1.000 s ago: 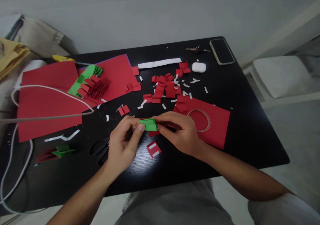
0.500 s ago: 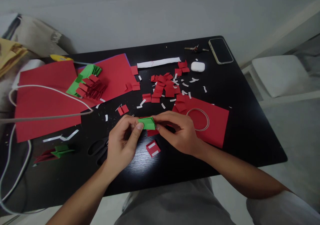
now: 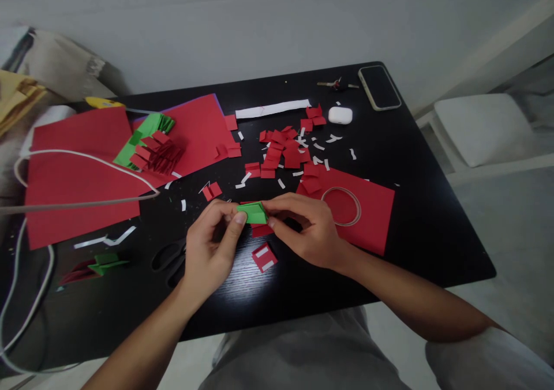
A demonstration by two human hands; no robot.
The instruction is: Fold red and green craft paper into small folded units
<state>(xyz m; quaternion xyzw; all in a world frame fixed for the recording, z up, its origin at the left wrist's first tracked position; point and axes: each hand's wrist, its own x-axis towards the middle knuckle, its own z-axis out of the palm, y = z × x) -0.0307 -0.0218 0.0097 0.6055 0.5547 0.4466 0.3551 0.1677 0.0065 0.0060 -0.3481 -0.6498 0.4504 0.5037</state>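
Observation:
Between my hands is a folded piece of green paper (image 3: 253,212). My left hand (image 3: 212,240) pinches its left end, thumb in front. My right hand (image 3: 309,228) grips its right end between thumb and fingertips. Some red paper shows just behind and below the green piece; whether it is joined to it I cannot tell. Nearer the table's front lies a red paper square (image 3: 264,257) bearing two white strips. Black scissors (image 3: 167,257) rest beside my left wrist, partly hidden by it.
Red folded pieces (image 3: 277,153) and white scraps lie mid-table. Large red sheets (image 3: 82,176) with a green-and-red bundle (image 3: 151,142) spread at left, crossed by a white cable (image 3: 99,154). A tape ring (image 3: 341,206), white earbud case (image 3: 340,115), keys (image 3: 337,84) and phone (image 3: 380,87) are at right.
Almost nothing differs. The view has shifted very slightly, and both hands keep their hold on the green paper, with the right fingertips moved a little at its right end.

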